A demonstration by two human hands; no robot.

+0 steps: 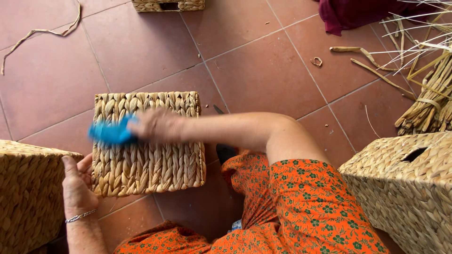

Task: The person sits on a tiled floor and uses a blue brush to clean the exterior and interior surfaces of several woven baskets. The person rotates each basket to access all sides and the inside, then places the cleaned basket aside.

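Right hand (155,124) fingers grip blue tool (112,133) lying crosswise, tip pointing left, over basket (148,162)

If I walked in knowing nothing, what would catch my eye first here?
Probably the bright blue thing, blurred, in the right hand over the woven basket at the middle of the red tiled floor. The left hand touches that basket's left edge. More woven baskets sit at both sides, with a straw bundle at the right.
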